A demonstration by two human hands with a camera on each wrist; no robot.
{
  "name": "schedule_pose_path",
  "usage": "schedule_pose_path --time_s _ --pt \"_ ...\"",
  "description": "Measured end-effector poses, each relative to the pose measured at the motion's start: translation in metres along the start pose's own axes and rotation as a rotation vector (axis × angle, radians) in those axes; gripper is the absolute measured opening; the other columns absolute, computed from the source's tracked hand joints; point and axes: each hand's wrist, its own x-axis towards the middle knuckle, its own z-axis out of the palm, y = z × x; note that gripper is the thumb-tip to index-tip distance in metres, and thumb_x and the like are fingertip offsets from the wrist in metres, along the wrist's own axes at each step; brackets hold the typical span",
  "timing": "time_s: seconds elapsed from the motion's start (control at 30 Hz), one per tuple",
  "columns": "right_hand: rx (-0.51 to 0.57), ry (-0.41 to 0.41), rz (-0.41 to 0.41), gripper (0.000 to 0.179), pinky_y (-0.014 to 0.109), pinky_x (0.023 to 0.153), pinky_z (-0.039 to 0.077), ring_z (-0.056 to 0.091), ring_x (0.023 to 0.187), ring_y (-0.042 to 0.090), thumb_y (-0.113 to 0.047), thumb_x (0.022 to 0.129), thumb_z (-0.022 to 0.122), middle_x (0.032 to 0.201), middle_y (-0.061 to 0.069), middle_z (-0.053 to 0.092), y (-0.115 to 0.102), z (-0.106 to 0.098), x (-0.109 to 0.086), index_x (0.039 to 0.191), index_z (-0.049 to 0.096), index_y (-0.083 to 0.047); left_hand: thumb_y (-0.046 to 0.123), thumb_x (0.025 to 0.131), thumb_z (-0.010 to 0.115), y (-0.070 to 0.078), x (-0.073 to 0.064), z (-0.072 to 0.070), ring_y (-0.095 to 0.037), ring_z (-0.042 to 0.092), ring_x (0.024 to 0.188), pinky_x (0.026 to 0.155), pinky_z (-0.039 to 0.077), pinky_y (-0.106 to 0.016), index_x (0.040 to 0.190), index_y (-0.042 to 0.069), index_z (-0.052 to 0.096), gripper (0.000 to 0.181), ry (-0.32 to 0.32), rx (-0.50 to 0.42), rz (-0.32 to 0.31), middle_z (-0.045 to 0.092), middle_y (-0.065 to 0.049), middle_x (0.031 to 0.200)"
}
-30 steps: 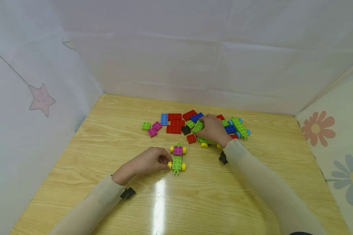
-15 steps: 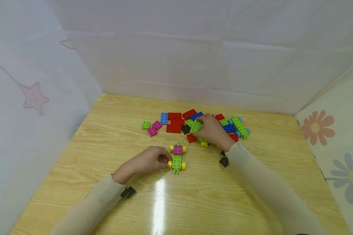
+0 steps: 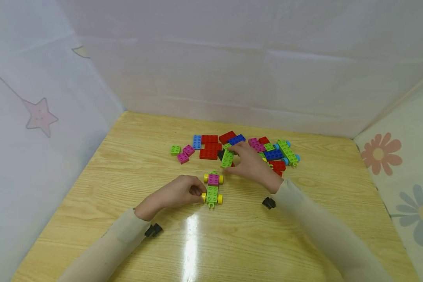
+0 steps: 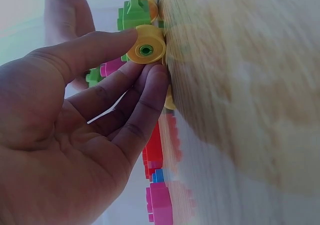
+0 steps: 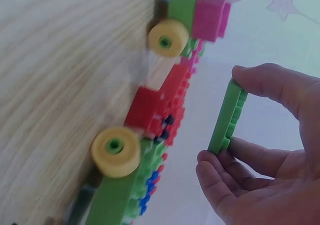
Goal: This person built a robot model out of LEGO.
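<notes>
A green toy car base (image 3: 212, 195) with yellow wheels stands on the table, a pink brick (image 3: 213, 179) pressed onto its far end. My left hand (image 3: 179, 192) pinches the near left yellow wheel (image 4: 146, 44) between thumb and fingers. Up and to the right of that car, my right hand (image 3: 253, 164) holds a flat green brick (image 5: 227, 116) by its two ends, thumb on one and fingers on the other. In the right wrist view the brick is raised off the table, studs facing the palm.
Behind the hands lie red bricks (image 3: 208, 152), a light blue brick (image 3: 197, 142), dark blue bricks (image 3: 273, 154) and pink bricks (image 3: 183, 158). A second yellow-wheeled base (image 5: 112, 195) is partly behind the right hand. A blue-wheeled green base (image 3: 287, 152) stands at right. Cloth walls (image 3: 211, 78) surround the table.
My right hand has lifted the flat green brick out of the pile and brought it left and nearer, toward the car. My left hand keeps its place at the wheel.
</notes>
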Motion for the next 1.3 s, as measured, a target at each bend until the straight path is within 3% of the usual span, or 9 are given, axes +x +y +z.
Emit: schedule_pose_path --time_s 0.43,0.8,1.3 --pt "0.0 -0.061 -0.073 0.076 0.057 0.117 0.058 0.064 0.139 0.037 -0.038 0.093 0.091 0.158 0.011 0.059 -0.026 0.008 -0.019 0.158 0.063 -0.011 0.012 0.1 0.085 0.001 0.001 0.001 -0.007 0.073 0.097 0.088 0.063 -0.024 0.119 0.004 0.082 0.021 0.003 0.019 0.01 0.082 -0.006 0.113" --pt "0.014 -0.11 -0.102 0.073 0.052 0.109 0.062 0.068 0.129 0.033 -0.036 0.094 0.092 0.153 0.008 0.06 -0.031 0.017 -0.026 0.157 0.064 -0.013 0.012 0.1 0.085 0.002 0.0 0.0 -0.007 0.073 0.096 0.087 0.063 -0.023 0.119 0.002 0.082 0.021 0.004 0.029 0.011 0.082 -0.007 0.113" --pt "-0.015 -0.126 -0.132 0.072 0.05 0.114 0.06 0.066 0.133 0.03 -0.036 0.094 0.092 0.147 0.007 0.064 -0.034 0.029 -0.03 0.155 0.065 -0.01 0.011 0.099 0.086 -0.001 0.001 0.0 -0.007 0.073 0.095 0.087 0.063 -0.022 0.117 0.003 0.082 0.02 0.004 0.025 0.024 0.081 -0.007 0.111"
